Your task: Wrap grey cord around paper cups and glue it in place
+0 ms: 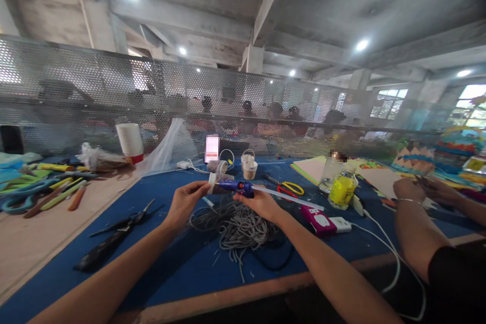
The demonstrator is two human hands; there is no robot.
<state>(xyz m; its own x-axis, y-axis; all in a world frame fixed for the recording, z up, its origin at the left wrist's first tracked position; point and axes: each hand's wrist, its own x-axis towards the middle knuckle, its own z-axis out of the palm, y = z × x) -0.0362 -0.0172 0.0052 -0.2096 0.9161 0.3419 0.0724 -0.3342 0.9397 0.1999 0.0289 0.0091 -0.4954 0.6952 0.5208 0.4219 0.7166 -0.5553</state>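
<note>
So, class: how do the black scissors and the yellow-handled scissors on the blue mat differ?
The black scissors lie left of the left hand; the yellow-handled scissors lie beyond the right hand, which holds a blue glue gun. The black pair is dark all over; the other has yellow and red handles. Both lie flat on the mat, untouched.

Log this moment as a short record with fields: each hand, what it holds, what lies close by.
left hand: pinches a small cord-wrapped cylinder at its white end
right hand: grips a blue glue gun, nozzle pointing at the cylinder
below hands: loose pile of grey cord on the blue table mat
near left: black scissors
near right: pink box, yellow-filled jar
far right: another person's hands at coloured paper
</note>
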